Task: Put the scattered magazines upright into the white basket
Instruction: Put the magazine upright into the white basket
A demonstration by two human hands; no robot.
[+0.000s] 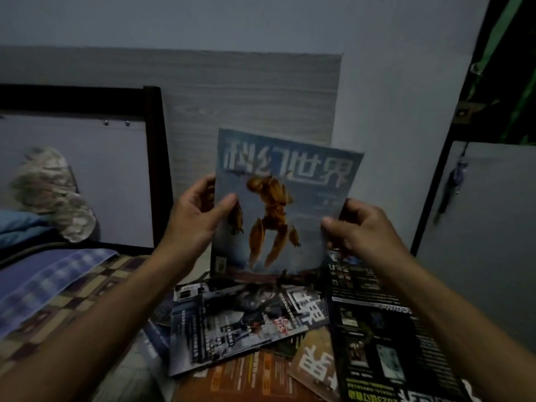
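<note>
In the head view, the left hand (200,216) and right hand (352,227) each pinch a side edge of the blue magazine (278,204), held upright above the scattered magazines (249,320). No white basket shows; keeping both grips firm should stop the magazine sagging.

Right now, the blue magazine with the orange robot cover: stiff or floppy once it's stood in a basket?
Probably floppy: the blue magazine looks thin, and both the left hand and right hand grip its side edges to keep it upright. The cover looks glossy, so it may slide against the magazines below. Likely light.
</note>
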